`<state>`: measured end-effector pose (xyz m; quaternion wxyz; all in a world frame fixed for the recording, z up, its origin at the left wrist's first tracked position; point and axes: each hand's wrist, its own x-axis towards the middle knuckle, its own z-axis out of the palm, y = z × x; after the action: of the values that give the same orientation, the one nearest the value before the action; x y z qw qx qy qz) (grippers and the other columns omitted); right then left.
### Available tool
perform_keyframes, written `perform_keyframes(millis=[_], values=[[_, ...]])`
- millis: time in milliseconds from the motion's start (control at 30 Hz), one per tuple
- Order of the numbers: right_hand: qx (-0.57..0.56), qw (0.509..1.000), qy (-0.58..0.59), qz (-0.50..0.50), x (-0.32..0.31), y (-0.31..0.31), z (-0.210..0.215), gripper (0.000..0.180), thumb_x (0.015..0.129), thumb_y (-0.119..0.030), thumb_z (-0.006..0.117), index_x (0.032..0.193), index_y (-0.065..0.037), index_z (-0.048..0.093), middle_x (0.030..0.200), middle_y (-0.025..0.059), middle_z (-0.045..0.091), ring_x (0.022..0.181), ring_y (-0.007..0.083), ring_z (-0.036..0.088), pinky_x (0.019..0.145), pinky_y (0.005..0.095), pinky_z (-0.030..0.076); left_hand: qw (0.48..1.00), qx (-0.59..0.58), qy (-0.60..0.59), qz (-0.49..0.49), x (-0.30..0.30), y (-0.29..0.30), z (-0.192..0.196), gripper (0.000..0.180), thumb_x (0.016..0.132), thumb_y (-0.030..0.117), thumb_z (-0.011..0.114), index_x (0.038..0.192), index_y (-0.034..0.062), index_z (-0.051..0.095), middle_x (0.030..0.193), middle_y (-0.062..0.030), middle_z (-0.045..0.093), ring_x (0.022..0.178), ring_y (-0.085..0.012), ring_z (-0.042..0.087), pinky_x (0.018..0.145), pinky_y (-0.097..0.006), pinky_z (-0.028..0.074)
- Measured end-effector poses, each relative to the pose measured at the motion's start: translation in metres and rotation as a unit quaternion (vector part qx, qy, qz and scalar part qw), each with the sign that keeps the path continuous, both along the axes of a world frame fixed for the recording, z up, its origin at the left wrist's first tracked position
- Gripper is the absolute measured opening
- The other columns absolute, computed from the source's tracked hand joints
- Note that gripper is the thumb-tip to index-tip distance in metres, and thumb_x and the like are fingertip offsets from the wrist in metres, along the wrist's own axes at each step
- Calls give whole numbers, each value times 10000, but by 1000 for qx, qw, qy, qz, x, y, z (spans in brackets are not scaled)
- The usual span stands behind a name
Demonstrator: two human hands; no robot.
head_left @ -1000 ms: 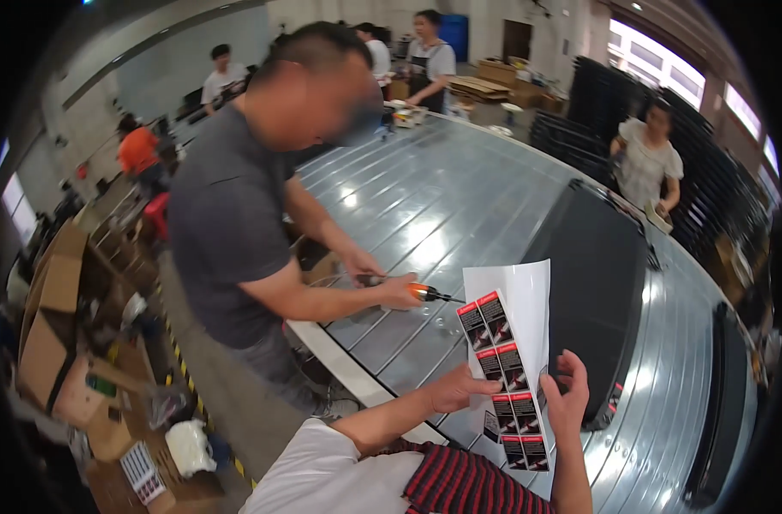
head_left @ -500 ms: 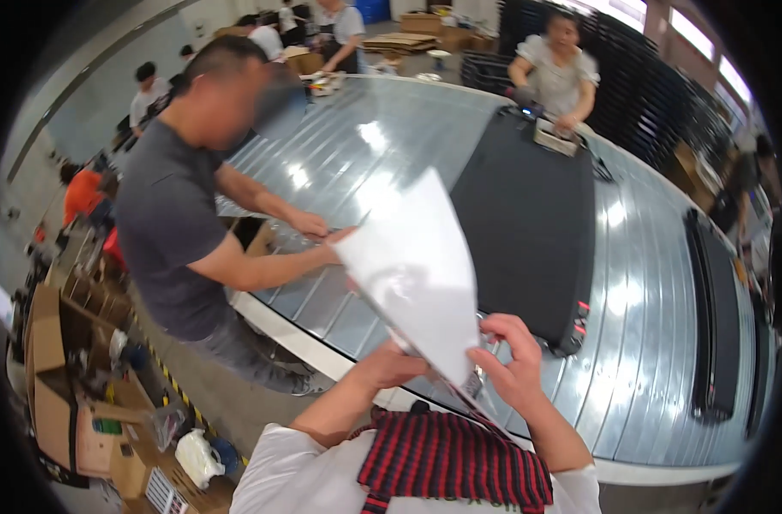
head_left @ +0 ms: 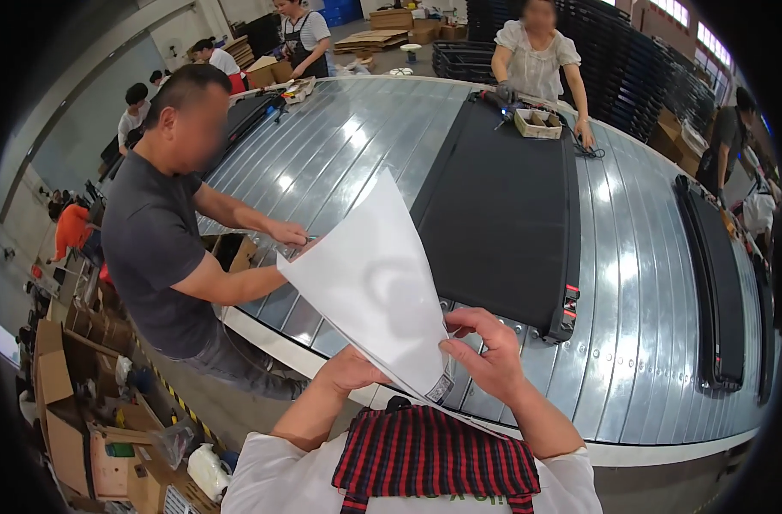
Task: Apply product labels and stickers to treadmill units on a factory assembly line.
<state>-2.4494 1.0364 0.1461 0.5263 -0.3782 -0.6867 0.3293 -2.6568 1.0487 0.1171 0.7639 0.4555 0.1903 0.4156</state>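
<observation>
Left hand (head_left: 350, 370): closed, thumb over fingers, holding the lower left edge of the white sheet (head_left: 370, 283). Right hand (head_left: 487, 353): fingers curled, thumb and forefinger a narrow gap apart at the sheet's right edge; can't tell if they actually grip it.

Containers: small cream box (head_left: 538, 125) on the far end of the black panel (head_left: 502, 223), open top, divided inside, brownish contents too small to identify. Open cardboard carton (head_left: 57, 428) on the floor at lower left, flaps up, mixed packaging around it, including a white bundle (head_left: 208, 471).

Sheet sits between the two hands, fanning up and away from them, bowed, mostly plain white face showing, dark printed patch at its lower corner. It's held above the near edge of the metal table (head_left: 631, 343), left of the panel's near end. Co-worker in grey shirt (head_left: 155, 248) stands to the left, hands partly behind the sheet.
</observation>
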Motion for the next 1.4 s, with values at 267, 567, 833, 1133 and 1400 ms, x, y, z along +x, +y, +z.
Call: perform_keyframes(millis=[267, 567, 833, 1133, 1400], values=[[-173, 982, 70, 2, 9, -10, -18, 166, 688, 28, 617, 849, 26, 575, 746, 49, 591, 682, 90, 541, 602, 213, 432, 990, 44, 78, -107, 4, 5, -35, 472, 709, 33, 624, 1153, 53, 465, 1027, -25, 538, 906, -128, 503, 747, -293, 433], [-173, 976, 124, 55, 4, 0, -29, 121, 745, 17, 581, 861, 51, 573, 732, 24, 581, 618, 41, 507, 558, 159, 392, 991, 6, 19, -133, -3, 4, -36, 507, 707, 171, 673, 1153, 55, 461, 998, -1, 541, 881, -90, 494, 726, -234, 411], [-182, 970, 150, 60, 3, -2, -31, 120, 754, -6, 591, 858, 52, 581, 768, 50, 593, 648, 60, 517, 589, 177, 399, 984, 12, 20, -176, -5, 8, -34, 484, 716, 198, 671, 1137, 52, 481, 988, 5, 542, 861, -87, 484, 720, -228, 402], [-168, 970, 162, 69, 8, -4, -44, 128, 757, -36, 598, 842, 60, 584, 775, 78, 598, 687, 92, 527, 628, 207, 410, 984, 20, 21, -178, -5, 5, -38, 490, 712, 205, 676, 1134, 54, 477, 945, 2, 545, 771, -75, 480, 612, -205, 404], [-155, 983, 75, 61, 10, -6, -41, 107, 742, -31, 606, 809, 49, 585, 724, 52, 584, 630, 65, 494, 566, 180, 383, 986, 23, 34, -162, -3, 6, -40, 486, 708, 197, 675, 1133, 68, 476, 938, 7, 541, 770, -82, 475, 605, -207, 404]])
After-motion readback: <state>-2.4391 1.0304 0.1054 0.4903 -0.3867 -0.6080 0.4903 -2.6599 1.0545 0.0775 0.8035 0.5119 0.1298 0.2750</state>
